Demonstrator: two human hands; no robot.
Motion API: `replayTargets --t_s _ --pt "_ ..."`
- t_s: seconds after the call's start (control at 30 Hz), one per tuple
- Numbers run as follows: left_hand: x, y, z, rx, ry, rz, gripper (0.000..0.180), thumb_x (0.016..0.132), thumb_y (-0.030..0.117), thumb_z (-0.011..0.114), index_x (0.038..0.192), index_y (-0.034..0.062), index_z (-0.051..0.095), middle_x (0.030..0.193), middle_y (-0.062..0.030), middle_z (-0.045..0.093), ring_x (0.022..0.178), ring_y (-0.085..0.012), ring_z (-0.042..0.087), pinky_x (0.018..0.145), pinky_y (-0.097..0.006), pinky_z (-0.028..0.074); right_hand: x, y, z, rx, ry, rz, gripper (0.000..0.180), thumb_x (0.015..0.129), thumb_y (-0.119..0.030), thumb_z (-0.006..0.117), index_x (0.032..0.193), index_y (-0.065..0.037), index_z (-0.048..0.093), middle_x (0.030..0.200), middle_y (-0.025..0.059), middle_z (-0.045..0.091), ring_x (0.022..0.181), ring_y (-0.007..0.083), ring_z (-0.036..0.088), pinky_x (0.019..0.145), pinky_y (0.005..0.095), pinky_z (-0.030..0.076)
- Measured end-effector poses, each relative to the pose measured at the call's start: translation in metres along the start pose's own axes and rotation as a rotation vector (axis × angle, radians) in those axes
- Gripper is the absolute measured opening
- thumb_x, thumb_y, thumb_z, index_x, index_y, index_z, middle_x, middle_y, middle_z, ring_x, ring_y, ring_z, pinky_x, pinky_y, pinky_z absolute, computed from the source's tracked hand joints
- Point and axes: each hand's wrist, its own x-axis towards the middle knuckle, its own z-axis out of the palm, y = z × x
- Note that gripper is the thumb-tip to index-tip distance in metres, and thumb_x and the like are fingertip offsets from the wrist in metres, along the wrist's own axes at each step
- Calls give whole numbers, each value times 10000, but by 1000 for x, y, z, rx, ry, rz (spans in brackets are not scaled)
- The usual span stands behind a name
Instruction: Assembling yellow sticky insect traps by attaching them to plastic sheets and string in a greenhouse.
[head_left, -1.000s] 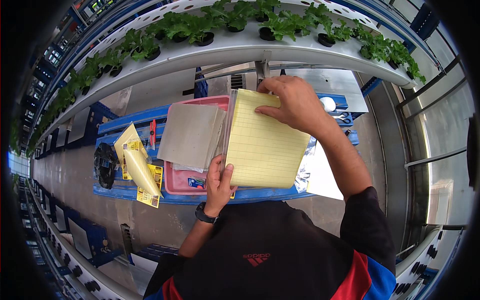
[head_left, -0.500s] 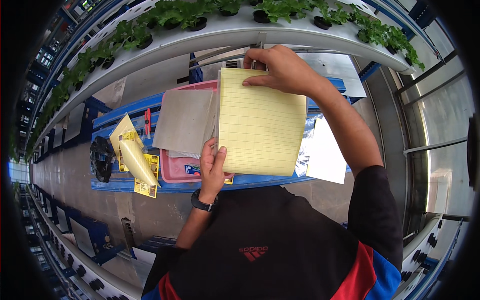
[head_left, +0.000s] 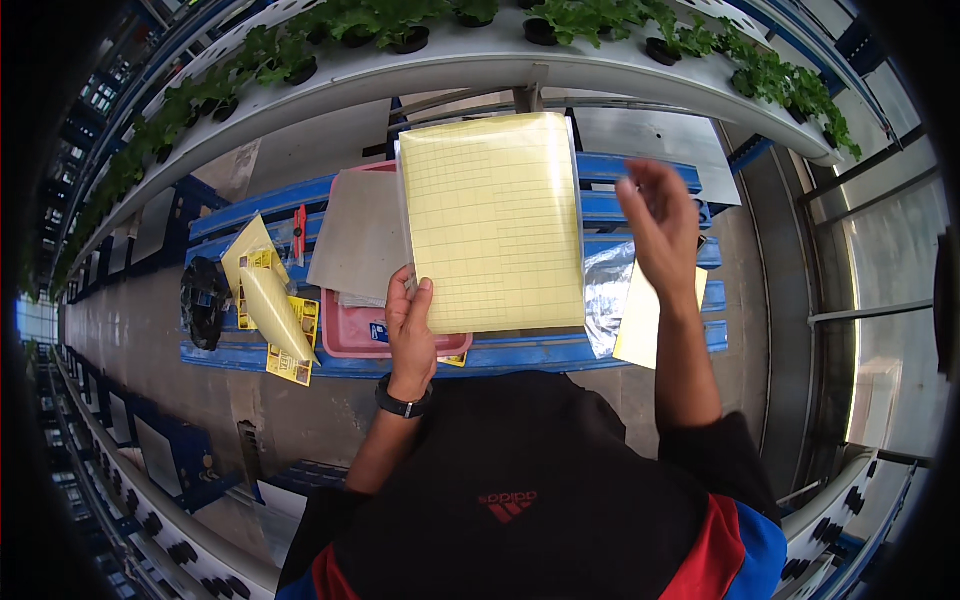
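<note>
**Right hand off the sheet, left hand alone carries it**

Nearest to us, our left hand (head_left: 408, 335) pinches the lower left corner of the yellow gridded sheet (head_left: 492, 222), thumb on the face and fingers behind, and holds it up flat above the blue pallet (head_left: 640, 170). That is the change: half a second ago our right hand rested on the sheet's top edge, and now the right hand (head_left: 662, 225) is lifted clear to the right of it, fingers spread and loose, gripping nothing. We judge that the sheet has been freed from whatever covered it and now hangs from a single grip, so it may sag or swing at its far edge.

Under the right forearm, at the pallet's right end, lie a pale yellow backing sheet (head_left: 640, 320) and a crinkled silvery film (head_left: 606, 295), touching each other. Just beyond our left hand sits the pink tray (head_left: 350, 335) near the pallet's front edge, with a grey sheet (head_left: 355, 240) leaning across it. Toward the pallet's left end we see folded yellow cards (head_left: 268, 295), a red cutter (head_left: 299, 225) and a black roll (head_left: 203, 300).

Farthest off, the white growing channel (head_left: 480, 70) curves across the top, with green plants (head_left: 590, 15) in black pots.
</note>
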Motion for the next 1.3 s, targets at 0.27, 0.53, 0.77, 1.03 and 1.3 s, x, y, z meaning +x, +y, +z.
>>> replayTargets --t_s 0.27,0.53,0.77,1.03,1.3 --pt "17 -4 10 9 -17 22 279 1008 145 512 1249 13 460 1147 -121 638 1015 -130 615 855 -266 505 -95 26 2 369 -438 688 273 909 -174 689 1054 51 635 823 62 697 663 71 594 637 209 478" --pt "26 -3 16 0 -70 11 273 1019 156 488 1250 14 450 1116 -121 642 968 -115 623 823 -257 513 -94 36 5 475 -343 686 201 915 -162 680 974 27 645 793 76 699 646 68 598 609 204 463" --pt "24 0 13 -31 -26 16 267 1030 181 470 1242 18 459 1097 -109 645 941 -103 627 776 -241 520 -95 39 11 514 -344 646 164 919 -129 658 972 24 639 756 78 683 651 96 624 607 232 481" --pt "27 1 4 35 -75 19 278 1044 208 439 1248 23 481 1073 -81 637 945 -88 615 812 -247 518 -95 37 15 547 -319 634 168 920 -141 666 970 19 650 767 72 688 651 85 607 634 222 480" --pt "21 19 7 -90 -178 -147 321 1027 182 475 1280 -13 486 1126 -105 640 1024 -127 627 848 -259 526 -93 39 11 575 -300 635 158 914 -123 667 974 22 647 768 73 688 665 92 611 642 230 483"
